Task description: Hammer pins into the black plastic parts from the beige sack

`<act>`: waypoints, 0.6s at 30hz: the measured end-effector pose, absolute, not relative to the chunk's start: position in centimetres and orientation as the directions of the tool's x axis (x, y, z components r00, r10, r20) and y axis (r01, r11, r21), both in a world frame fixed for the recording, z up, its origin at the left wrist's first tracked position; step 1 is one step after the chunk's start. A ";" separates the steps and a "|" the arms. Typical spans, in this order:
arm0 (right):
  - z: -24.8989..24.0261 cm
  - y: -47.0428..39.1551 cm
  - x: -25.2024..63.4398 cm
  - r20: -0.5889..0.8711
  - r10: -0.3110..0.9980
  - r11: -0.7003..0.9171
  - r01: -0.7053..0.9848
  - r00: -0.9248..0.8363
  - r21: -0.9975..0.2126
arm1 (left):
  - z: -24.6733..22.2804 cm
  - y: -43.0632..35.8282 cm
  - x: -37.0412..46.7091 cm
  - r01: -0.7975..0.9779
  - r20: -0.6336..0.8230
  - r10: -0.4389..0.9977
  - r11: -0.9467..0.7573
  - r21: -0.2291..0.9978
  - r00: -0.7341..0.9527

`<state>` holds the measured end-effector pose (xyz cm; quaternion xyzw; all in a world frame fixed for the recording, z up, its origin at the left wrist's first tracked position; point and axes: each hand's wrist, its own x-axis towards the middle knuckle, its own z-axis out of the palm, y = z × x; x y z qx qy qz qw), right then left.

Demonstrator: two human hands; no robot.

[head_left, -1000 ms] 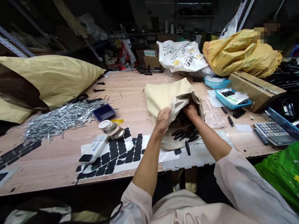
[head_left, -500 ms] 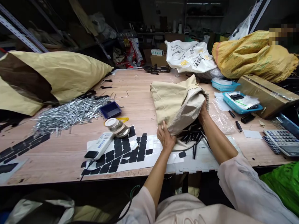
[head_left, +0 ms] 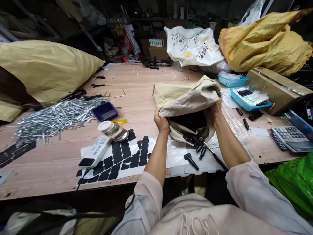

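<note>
A beige woven sack (head_left: pixel 188 98) lies on the table in front of me, its mouth facing me and held apart. My left hand (head_left: pixel 161 120) is closed on the left edge of the mouth. On the right side, my right hand (head_left: pixel 213 112) grips the other edge, its fingers partly hidden by the cloth. Several black handle-like pieces (head_left: pixel 195 139) lie at the lower lip of the mouth. A rod with a metal shaft and black grip (head_left: pixel 214 153) sticks out towards me. One black piece (head_left: pixel 192 162) rests on the white sheet below.
Left of the sack are a heap of metal rods (head_left: pixel 58 114), a dark blue tray (head_left: pixel 105 111), a lidded jar (head_left: pixel 113 131), a white device (head_left: pixel 96 153) and black stickers (head_left: pixel 124 151). On the right are blue baskets (head_left: pixel 251 101), a carton (head_left: pixel 276 88) and a calculator (head_left: pixel 293 138).
The sack's mouth has been spread wider and its upper edge raised, showing the dark inside. My left hand has moved up along the edge. More black pieces and the rod now show below the mouth.
</note>
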<state>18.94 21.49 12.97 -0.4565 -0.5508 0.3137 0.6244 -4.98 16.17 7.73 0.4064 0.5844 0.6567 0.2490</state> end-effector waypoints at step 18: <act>15.0 5.0 18.8 0.551 0.768 0.523 0.816 -0.328 -0.244 | 6.6 15.5 -7.2 0.296 0.059 0.820 0.137 0.945 -0.569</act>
